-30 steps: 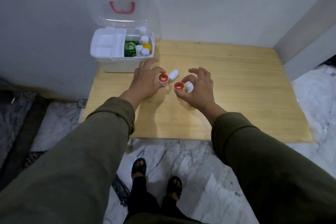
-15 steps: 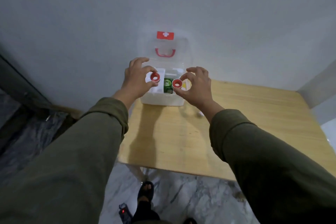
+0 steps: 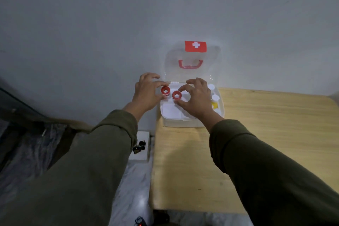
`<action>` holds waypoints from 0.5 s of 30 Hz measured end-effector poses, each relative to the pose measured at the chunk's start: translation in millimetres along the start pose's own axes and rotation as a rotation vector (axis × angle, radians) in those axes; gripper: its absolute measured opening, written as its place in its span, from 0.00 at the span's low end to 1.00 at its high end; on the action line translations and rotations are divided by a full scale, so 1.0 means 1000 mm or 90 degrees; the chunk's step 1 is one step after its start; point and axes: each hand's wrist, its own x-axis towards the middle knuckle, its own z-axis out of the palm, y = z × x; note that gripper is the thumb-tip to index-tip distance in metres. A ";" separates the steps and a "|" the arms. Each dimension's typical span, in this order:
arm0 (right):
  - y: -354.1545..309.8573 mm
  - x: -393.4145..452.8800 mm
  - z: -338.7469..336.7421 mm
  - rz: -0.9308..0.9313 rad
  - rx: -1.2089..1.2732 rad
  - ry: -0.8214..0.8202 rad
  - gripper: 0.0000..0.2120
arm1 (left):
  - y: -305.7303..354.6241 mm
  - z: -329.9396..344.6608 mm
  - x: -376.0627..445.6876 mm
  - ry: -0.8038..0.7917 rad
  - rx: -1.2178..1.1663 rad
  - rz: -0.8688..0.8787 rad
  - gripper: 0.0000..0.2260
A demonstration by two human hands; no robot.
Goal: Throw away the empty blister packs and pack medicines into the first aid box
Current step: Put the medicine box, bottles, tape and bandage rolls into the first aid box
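Holding two red-rimmed tape rolls over the open first aid box (image 3: pixel 192 124), nearly packed.

Nearest are olive fabric sleeves crossing a pale wooden table (image 3: pixel 266 134) with a smooth grained top and rounded corner. Beyond them, the left hand (image 3: pixel 146 93) pinches one small ring-shaped roll (image 3: pixel 165 91) between thumb and fingertips, and the right hand (image 3: pixel 198 97) grips a second roll (image 3: pixel 177 95) the same way, both just above the box's white tray on its left side. To the right of that tray stand white-capped bottles (image 3: pixel 215 97), one showing yellow, already stowed. Behind, the clear plastic lid (image 3: pixel 192 57) leans on the grey wall, with its red handle and cross label. Judging by this, the rolls are among the last items; no blister packs are visible, so I cannot tell whether they were binned.
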 end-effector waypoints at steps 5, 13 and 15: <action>-0.002 0.012 0.008 0.034 -0.049 -0.035 0.18 | -0.008 0.008 0.010 -0.019 -0.050 -0.015 0.19; -0.005 0.018 0.011 0.037 -0.079 -0.093 0.18 | -0.012 0.008 0.017 -0.070 -0.036 -0.014 0.20; -0.004 0.019 0.010 0.032 -0.091 -0.099 0.18 | -0.012 0.008 0.018 -0.077 -0.043 -0.017 0.21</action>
